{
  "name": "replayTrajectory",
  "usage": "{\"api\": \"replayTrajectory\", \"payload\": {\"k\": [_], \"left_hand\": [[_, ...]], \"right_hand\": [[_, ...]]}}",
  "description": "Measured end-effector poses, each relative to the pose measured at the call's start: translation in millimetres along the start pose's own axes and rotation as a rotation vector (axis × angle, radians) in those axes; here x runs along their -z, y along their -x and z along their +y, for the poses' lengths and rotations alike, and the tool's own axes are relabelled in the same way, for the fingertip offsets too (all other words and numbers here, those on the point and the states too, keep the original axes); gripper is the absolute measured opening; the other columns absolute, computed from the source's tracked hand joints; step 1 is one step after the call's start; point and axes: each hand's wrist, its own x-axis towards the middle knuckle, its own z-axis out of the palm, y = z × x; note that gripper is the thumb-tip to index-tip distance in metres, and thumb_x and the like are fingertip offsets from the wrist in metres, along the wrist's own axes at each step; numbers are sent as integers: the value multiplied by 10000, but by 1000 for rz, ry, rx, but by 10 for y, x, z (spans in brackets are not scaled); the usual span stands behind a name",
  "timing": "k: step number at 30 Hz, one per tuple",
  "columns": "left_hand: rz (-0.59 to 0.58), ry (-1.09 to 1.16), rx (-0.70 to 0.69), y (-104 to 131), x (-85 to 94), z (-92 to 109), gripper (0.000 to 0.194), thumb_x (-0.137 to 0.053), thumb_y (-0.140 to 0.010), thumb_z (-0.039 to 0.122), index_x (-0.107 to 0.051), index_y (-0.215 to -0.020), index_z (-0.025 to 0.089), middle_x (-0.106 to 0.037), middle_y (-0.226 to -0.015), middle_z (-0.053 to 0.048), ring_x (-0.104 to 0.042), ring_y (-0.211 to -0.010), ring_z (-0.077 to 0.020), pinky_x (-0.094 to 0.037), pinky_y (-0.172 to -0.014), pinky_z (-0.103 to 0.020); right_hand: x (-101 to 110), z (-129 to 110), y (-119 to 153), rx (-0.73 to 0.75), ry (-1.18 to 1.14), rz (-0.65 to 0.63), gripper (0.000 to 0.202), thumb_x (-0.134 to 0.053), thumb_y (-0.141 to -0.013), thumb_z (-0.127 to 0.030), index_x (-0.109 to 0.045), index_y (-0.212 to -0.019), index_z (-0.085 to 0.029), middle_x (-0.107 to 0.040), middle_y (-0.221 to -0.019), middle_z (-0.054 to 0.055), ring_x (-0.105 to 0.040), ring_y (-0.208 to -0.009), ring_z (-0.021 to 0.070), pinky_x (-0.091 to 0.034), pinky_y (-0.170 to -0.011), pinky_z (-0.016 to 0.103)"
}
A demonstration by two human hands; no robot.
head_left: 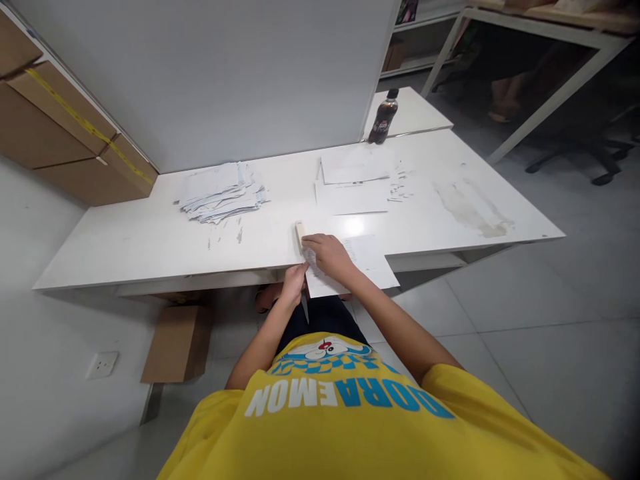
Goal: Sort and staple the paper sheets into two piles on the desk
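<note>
My single head-worn view looks forward and steeply down over the table's (150, 247) near edge, at arm's reach.

Office-like room: behind and left of the left hand (294, 283), stacked papers (220, 190); beyond the right hand (327, 257), a wheeled chair base (585, 153).

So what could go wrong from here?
The sheet under the right hand overhangs the front edge of the table; it could bend or slip. The uneven paper pile might slide if bumped. The dark drink bottle, near the far edge, could tip if knocked.
</note>
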Motion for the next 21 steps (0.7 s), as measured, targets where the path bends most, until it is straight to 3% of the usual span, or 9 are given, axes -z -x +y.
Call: {"api": "replayTrajectory", "payload": {"k": [6, 10, 15, 18, 21], "left_hand": [[55, 4, -87, -21, 4, -83, 396, -752, -632, 434, -475, -527, 170, -452, -473, 50, -401, -487, -81, -308, -474, -208], [58, 32, -122, -34, 6, -118, 409, -770, -595, 464, -499, -560, 160, -521, -542, 31, -440, -565, -95, -346, -528, -215], [40, 52, -150, 15, -12, -108, 394, -763, -592, 485, -557, -629, 151, -586, -617, 10, -497, -632, -118, -393, -597, -234], [71, 15, -167, 104, -8, -122, 393, -746, -616, 498, -554, -614, 155, -577, -595, 15, -512, -613, -125, -398, -589, -237], [98, 46, -164, 254, 26, -147, 409, -738, -633, 530, -617, -690, 144, -631, -654, -13, -568, -649, -152, -444, -633, -262]], "right_hand": [[-39, -186, -167, -147, 163, -26, 318, -444, -762, 16, -680, -897, -149, -680, -1009, 121, -564, -910, 254, -356, -785, 368], [-146, -332, -184, -150, 265, -23, 259, -448, -789, -9, -667, -840, -136, -641, -918, 149, -534, -849, 257, -326, -755, 373], [-77, -402, -165, -158, 236, -53, 252, -459, -801, -28, -670, -906, -117, -657, -988, 178, -549, -917, 294, -360, -791, 400], [155, -366, -118, -163, 135, -77, 362, -433, -799, -16, -657, -1066, -113, -653, -1166, 160, -564, -1024, 294, -400, -848, 412], [402, -340, 121, -80, 34, -83, 493, -413, -828, -68, -560, -1293, -140, -583, -1339, 120, -531, -1172, 283, -406, -964, 437]]}}
